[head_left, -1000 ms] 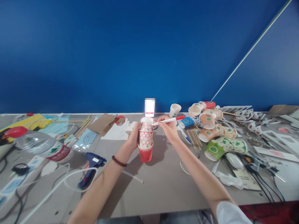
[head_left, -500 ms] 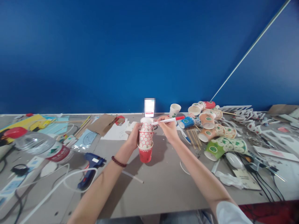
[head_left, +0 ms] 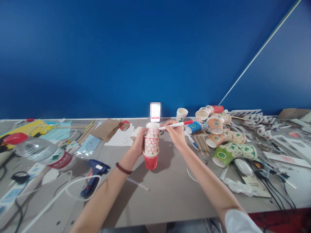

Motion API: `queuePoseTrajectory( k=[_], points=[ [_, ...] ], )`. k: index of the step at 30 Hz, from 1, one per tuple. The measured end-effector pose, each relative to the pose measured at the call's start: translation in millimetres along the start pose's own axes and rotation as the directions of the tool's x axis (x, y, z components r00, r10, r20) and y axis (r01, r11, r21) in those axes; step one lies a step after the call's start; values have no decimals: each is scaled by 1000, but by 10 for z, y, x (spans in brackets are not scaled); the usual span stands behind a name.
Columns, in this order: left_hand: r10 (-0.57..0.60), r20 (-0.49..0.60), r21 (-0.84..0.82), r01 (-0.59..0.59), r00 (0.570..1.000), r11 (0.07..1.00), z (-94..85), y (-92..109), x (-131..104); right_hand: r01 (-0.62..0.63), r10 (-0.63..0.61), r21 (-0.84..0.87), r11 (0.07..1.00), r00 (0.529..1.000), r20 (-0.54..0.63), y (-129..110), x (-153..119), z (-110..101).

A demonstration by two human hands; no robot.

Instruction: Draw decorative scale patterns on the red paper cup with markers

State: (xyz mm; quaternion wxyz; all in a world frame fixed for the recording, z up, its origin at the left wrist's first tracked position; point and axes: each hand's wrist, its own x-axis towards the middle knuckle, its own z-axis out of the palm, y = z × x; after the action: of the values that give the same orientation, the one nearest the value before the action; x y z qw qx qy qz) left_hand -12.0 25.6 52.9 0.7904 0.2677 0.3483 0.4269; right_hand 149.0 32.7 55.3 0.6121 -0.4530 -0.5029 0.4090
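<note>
A stack of paper cups (head_left: 152,147) stands in front of me, its bottom cup red and the upper ones white with red scale-like arcs. My left hand (head_left: 140,140) is closed around the left side of the upper cups. In my right hand (head_left: 177,134) is a red-and-white marker pen (head_left: 178,125), pinched between the fingers. The pen points left, its tip at or very near the right side of the top cup; I cannot tell whether it touches. Behind the stack, a phone (head_left: 155,111) with a lit screen stands upright.
Several decorated cups (head_left: 222,157) lie at the right beside wooden sticks (head_left: 201,144). A white cup (head_left: 181,114) stands near the wall. On the left are a blue glue gun (head_left: 94,176), a large plastic bottle (head_left: 46,152), a power strip (head_left: 23,191), cables and cardboard (head_left: 107,128).
The pen and my right hand have shifted very slightly to the right. My left hand and the cup stack are almost unchanged.
</note>
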Motion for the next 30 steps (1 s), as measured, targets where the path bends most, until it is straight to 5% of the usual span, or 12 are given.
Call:
queuePoseTrajectory(
  k=[30],
  points=[
    [28, -30, 44, -26, 999, 999, -1, -3, -1, -20, 15, 82, 996, 998, 53, -82, -30, 5]
  ],
)
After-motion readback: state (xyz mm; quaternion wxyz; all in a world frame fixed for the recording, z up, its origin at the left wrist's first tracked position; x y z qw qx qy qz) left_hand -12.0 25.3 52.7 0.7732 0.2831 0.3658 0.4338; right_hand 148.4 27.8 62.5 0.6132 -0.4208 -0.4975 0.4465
